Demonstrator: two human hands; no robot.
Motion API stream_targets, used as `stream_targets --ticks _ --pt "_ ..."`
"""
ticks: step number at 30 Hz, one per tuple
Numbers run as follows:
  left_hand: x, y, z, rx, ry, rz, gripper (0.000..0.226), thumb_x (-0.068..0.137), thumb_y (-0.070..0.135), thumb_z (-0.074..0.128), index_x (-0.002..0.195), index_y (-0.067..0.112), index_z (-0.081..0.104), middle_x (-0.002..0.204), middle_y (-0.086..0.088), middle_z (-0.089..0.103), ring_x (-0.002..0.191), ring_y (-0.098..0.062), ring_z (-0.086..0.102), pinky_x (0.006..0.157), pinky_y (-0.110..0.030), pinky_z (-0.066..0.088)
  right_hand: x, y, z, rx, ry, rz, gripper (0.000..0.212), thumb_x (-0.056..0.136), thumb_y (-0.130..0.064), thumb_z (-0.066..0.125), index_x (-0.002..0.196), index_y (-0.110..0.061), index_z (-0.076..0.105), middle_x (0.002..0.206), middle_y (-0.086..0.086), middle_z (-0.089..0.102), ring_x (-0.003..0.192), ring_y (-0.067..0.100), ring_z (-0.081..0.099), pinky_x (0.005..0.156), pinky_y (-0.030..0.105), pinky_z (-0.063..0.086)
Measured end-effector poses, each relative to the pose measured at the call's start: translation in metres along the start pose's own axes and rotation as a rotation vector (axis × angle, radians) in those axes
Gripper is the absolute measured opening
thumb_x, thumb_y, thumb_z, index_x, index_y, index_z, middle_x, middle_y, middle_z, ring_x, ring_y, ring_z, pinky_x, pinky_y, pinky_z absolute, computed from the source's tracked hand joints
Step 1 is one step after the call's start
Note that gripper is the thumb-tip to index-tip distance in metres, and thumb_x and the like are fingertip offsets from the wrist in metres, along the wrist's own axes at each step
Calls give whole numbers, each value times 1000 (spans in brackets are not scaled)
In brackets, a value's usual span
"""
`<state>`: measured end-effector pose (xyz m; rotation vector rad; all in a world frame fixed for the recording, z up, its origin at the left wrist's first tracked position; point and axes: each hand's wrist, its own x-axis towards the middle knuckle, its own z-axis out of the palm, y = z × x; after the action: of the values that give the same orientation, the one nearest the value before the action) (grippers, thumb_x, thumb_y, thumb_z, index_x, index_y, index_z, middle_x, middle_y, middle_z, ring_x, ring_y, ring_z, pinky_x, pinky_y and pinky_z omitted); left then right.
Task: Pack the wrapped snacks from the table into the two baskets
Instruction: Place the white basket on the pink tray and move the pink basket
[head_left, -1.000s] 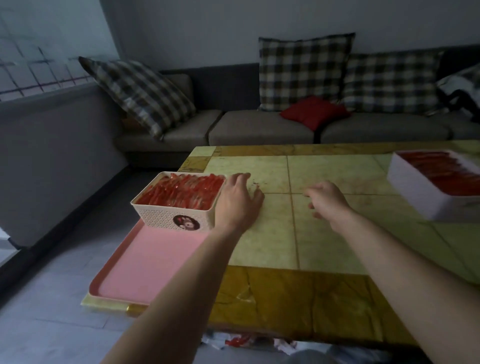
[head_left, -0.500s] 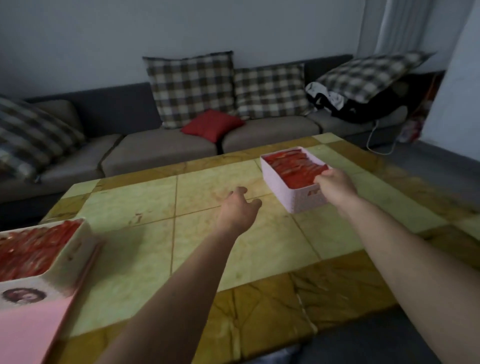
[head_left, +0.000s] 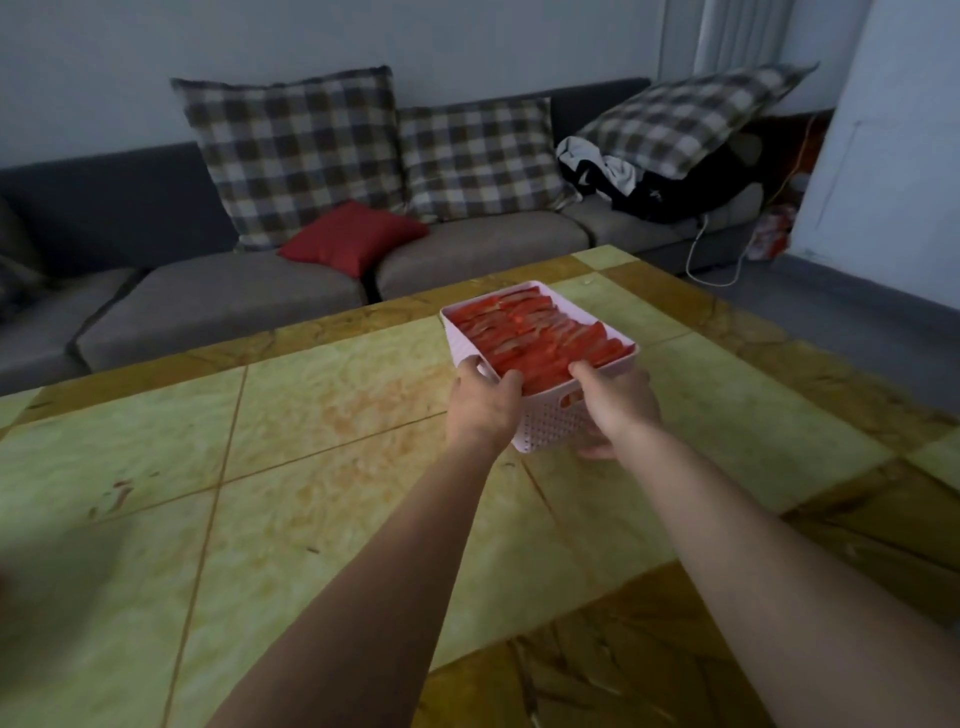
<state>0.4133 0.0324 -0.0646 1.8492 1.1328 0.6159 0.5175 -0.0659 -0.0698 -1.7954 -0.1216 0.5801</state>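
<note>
1. The table (head_left: 311, 519), tiled in green and yellow, filled the near view, with both bare forearms reaching across it.
2. The left hand (head_left: 483, 410) gripped the pink basket (head_left: 550, 423) at its near left corner, fingers curled over the rim.
3. The right hand (head_left: 618, 410) gripped the near right corner, one finger on the rim and others curled under the base.
4. Half a second before, only the right hand had held that basket, while the left hung open over the table.
5. Red wrapped snacks (head_left: 540, 332) filled the basket in packed rows. It sat right of the table's middle, and whether it was lifted could not be told.
6. The white basket seen earlier at the left was now out of view.
7. Beyond stood a grey sofa (head_left: 218, 306) with a red cushion (head_left: 353, 241).
</note>
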Motion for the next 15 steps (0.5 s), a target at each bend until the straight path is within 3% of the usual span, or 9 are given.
stream_targets --ticks 6,8,10,12,15 --pt "-31 -13 -28 -18 -39 -27 65 72 66 46 114 16 51 109 -12 67 90 -33 69 86 -48 55 -7 7 1 91 -94 -37 37 88 -34 67 117 -11 65 114 12 65 102 32 64 54 42 62" --pt "-36 -22 -50 51 127 -8 58 77 63 46 106 14 57 104 -12 68 90 -33 66 82 -42 52 -13 8 -1 150 -121 -38 26 87 -26 67 107 -10 69 108 14 69 99 34 67 52 41 62" --pt "-40 -33 -79 184 464 58 42 84 46 56 109 13 57 112 -13 64 103 -36 58 86 -43 45 -23 9 -5 162 -150 -44 10 88 -20 65 92 -12 70 100 13 71 95 34 70 55 42 62" --pt "-55 -44 -111 229 639 18 43 86 38 60 121 16 50 126 -12 53 118 -36 47 97 -47 37 -45 8 -7 114 -182 -72 10 89 -16 62 83 -11 68 91 13 72 86 32 71 61 46 63" --pt "-58 -65 -130 147 448 -106 50 94 41 51 136 13 47 135 -16 57 126 -38 51 104 -48 40 -62 14 -11 91 -241 -66 12 85 -9 59 84 -6 70 82 13 72 76 31 70 66 52 62"
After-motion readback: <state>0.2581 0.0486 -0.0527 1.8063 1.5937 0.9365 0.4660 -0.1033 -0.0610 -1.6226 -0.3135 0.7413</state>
